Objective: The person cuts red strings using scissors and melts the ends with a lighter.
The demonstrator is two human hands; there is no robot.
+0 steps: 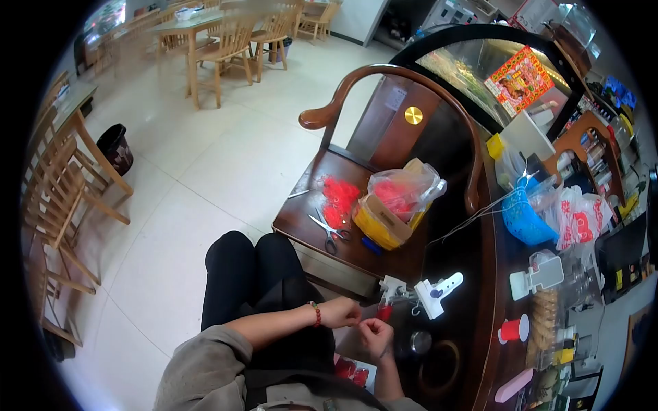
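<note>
My left hand (341, 312), with a red beaded bracelet on its wrist, is held over my lap, fingers closed in a pinch. Close beside it, my right hand (376, 337) also has its fingertips pressed together. Anything between the fingers is too small to make out. Just beyond the hands, a white clip (439, 294) stands on the dark counter, near a second clear-and-white clip (392, 288) with something red below it. On the wooden chair seat lie scissors (331, 233), a pile of red thread-like material (339, 198) and a yellow-brown cardboard box (384, 222) holding a plastic bag.
A red spool (513, 330), a pink oblong case (514, 385) and a blue basket (528, 216) sit on the counter (473, 342) to the right. The chair's curved armrest (317, 118) rises ahead. Wooden chairs and tables stand at left, near a black bin (115, 149).
</note>
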